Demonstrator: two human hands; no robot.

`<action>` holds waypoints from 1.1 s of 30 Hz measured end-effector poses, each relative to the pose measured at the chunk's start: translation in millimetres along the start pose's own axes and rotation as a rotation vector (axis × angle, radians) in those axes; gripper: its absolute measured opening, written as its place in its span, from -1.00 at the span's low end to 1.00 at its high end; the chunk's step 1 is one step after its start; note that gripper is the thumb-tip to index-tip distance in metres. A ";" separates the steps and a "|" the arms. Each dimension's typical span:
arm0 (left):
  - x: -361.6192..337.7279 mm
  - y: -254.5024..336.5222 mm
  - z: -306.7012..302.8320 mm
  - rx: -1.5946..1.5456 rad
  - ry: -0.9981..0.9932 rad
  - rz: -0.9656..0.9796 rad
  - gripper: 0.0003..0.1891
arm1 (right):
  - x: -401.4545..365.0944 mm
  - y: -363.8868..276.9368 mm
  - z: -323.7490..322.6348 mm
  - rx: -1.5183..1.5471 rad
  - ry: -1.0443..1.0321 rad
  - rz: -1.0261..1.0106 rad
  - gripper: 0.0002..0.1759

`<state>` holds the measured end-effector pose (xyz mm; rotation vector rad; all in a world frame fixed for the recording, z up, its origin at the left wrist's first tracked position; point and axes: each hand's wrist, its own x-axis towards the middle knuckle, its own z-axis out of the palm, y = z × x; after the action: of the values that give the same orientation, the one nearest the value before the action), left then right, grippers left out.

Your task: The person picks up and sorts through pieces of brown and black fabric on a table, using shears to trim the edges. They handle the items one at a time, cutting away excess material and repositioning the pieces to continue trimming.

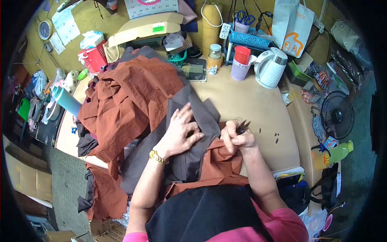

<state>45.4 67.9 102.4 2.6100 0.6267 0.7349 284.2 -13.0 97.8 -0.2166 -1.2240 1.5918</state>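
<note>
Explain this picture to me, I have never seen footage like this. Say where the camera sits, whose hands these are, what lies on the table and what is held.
There is no machine here: a person works with bare hands. The one camera is worn on their head and looks down, which is why the edges curve. The left hand, with a gold wrist band, lies flat on a grey cloth piece. The right hand pinches a small dark tool, perhaps thread snips; I cannot be sure. Rust-brown garments are heaped on the beige table. Behind them stand a white kettle and a red cup.
</note>
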 end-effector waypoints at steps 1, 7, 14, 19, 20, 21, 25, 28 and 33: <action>0.7 0.1 2.3 -0.061 -0.041 -0.023 -0.76 | 1.5 -0.3 1.2 0.065 -0.015 0.003 -0.73; 13.7 36.9 7.9 0.036 0.047 0.209 -0.58 | 1.0 -2.8 33.4 -0.053 -0.018 0.015 -0.65; -7.6 20.8 7.2 0.099 0.506 0.115 -0.93 | -22.5 -4.0 44.2 0.104 0.273 0.171 -0.70; -31.9 24.6 16.2 0.170 0.761 0.117 -0.72 | -63.2 108.0 5.0 -0.431 0.427 0.367 -0.78; -35.6 25.2 19.8 0.206 0.744 0.129 -0.63 | -61.1 129.4 -0.1 -0.567 0.275 0.228 -0.79; -37.5 26.2 21.8 0.241 0.730 0.141 -0.55 | -57.0 145.5 -6.6 -0.680 0.162 0.103 -0.80; -42.8 34.1 11.0 0.318 0.737 0.165 -0.50 | -35.7 126.8 -13.7 -0.830 0.010 -0.127 -0.82; -51.2 37.9 -4.9 0.342 0.755 0.116 -0.58 | 10.1 16.3 53.1 -0.410 0.481 0.128 -0.95; -53.3 68.5 -31.4 0.344 0.521 0.217 -0.94 | 29.9 -16.9 67.6 -1.221 0.389 -0.297 -0.82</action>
<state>8.7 -9.6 136.7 2.8321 0.6608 1.5264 237.1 -30.3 154.6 -1.0007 -1.6562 0.3477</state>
